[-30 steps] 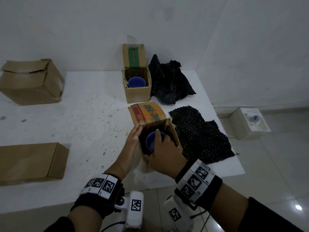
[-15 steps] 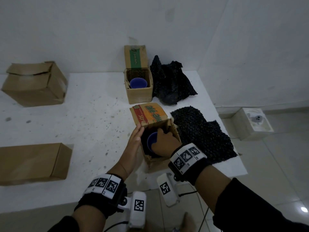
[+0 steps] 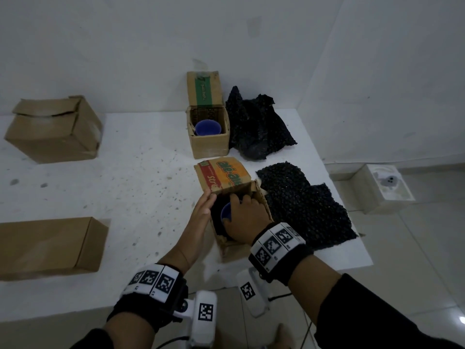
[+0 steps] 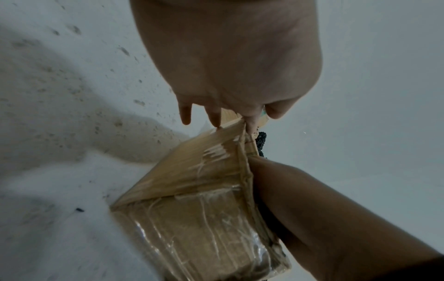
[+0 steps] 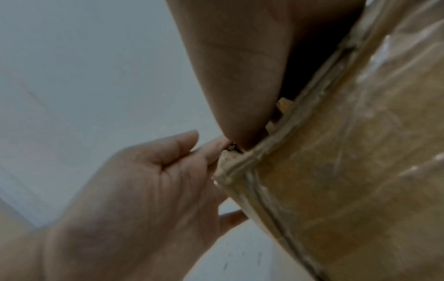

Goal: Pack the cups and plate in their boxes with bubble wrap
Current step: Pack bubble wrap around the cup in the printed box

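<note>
A small cardboard box with an orange and red flap stands near the table's front edge. Inside it sits a blue cup against dark lining. My right hand reaches down into the box, fingers and thumb curved round the cup. My left hand lies flat against the box's left wall, fingers straight, tips at the rim. The left wrist view shows the taped box below my left hand. In the right wrist view my right hand enters the box; its fingers are hidden.
A second open box holding another blue cup stands behind. Two black bubble wrap sheets lie to the right. A closed box sits back left, a long flat box front left.
My right hand has pushed further forward and deeper into the near box over the cup. The left hand has stayed against the box's side.
</note>
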The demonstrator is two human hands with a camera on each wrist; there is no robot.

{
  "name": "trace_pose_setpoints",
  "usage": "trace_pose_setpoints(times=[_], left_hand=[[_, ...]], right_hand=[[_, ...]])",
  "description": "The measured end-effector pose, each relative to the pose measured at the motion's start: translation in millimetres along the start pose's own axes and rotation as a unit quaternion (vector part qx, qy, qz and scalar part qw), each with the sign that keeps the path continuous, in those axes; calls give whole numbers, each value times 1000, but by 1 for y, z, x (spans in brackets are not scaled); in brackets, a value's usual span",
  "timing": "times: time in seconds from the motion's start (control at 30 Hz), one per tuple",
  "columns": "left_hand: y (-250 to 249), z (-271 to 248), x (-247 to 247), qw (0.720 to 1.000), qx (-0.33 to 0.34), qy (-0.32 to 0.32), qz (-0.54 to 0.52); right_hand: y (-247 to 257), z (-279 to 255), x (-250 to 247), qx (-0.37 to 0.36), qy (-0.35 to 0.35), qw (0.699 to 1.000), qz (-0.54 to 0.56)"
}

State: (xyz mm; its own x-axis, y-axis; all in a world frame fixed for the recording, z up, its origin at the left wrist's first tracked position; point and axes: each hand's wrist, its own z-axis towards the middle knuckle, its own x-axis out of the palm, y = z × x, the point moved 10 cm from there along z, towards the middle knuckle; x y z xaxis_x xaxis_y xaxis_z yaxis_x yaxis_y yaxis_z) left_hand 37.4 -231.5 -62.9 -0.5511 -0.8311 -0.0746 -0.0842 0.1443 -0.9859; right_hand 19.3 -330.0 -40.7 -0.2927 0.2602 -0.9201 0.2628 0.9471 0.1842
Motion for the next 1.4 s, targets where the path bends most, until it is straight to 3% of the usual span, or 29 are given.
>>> trace_pose_setpoints(times=[0.1, 0.2, 0.3, 0.47, 0.57, 0.73, 0.83, 1.0, 1.2, 1.3, 1.4], left_hand=[[-5, 1, -12, 990, 19, -49, 131], [-31, 0, -20, 933, 20, -136, 334], [-75, 4, -1, 898, 80, -165, 400], [-123, 32, 82, 899, 205, -65, 382], [-123, 52, 146, 899, 208, 38, 384], [-84, 89, 211, 858, 115, 152, 477], [-54, 106, 225, 818, 47, 211, 533], [-30, 125, 219, 770, 5, 210, 602], [-41, 138, 199, 779, 18, 149, 609], [-65, 140, 187, 782, 51, 128, 608], [-98, 140, 174, 794, 88, 116, 590]], right_hand=[[1, -11, -15, -43, -23, 997, 66], [-16, -29, -48, -79, -88, 984, 133], [-55, -45, -77, -75, -165, 970, 161], [-146, -43, -77, 11, -174, 973, 149], [-195, -36, -60, 66, -152, 974, 154], [-250, -15, -5, 135, -54, 963, 225], [-258, -4, 18, 138, -27, 971, 192], [-251, 5, 18, 89, -44, 989, 111], [-238, -2, -23, 36, -134, 972, 188], [-229, 1, -56, -12, -148, 935, 322], [-224, 1, -105, -44, -170, 879, 443]])
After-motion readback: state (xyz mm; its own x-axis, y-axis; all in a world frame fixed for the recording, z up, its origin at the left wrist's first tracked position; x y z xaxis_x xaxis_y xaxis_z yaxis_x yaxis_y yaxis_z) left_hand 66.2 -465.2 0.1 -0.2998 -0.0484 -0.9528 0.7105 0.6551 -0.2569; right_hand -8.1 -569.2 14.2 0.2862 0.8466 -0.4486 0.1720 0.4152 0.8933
